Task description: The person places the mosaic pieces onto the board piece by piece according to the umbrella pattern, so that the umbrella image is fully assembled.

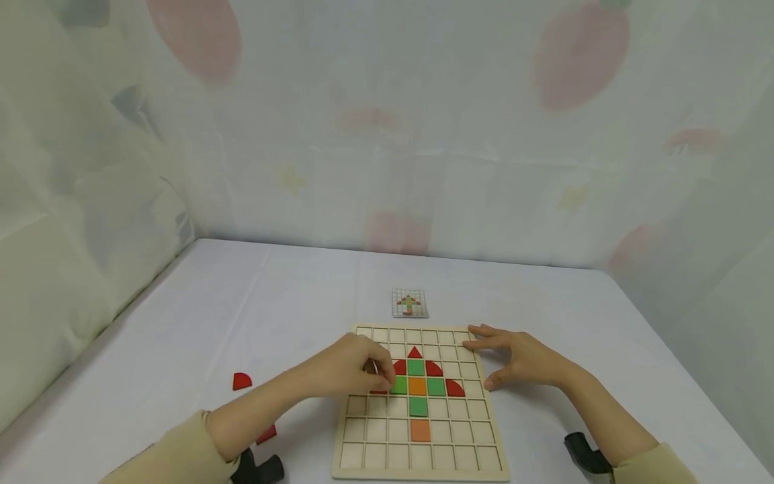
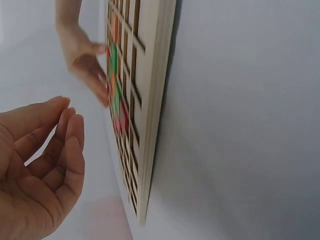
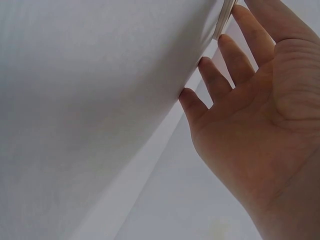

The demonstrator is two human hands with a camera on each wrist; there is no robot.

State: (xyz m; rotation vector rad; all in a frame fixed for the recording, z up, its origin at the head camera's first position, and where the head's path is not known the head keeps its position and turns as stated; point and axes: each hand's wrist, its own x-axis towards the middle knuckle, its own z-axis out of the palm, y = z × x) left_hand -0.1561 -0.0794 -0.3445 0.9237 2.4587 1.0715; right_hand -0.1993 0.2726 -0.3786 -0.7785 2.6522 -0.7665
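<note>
A wooden grid board bears a pattern of coloured tiles: a red triangle on top, green squares, orange squares and red quarter-circles. Over the pattern's left end, my left hand has its fingers curled, thumb and fingertips close together. In the left wrist view nothing shows between those fingertips, and a red tile lies in the grid. The left hand partly covers this red tile in the head view. My right hand rests at the board's upper right edge, fingers spread.
Behind the board lies a small card printed with a similar tile pattern. Left of the board are a red quarter-circle and another red piece, partly hidden by the left forearm. White cloth covers the table; fabric walls surround it.
</note>
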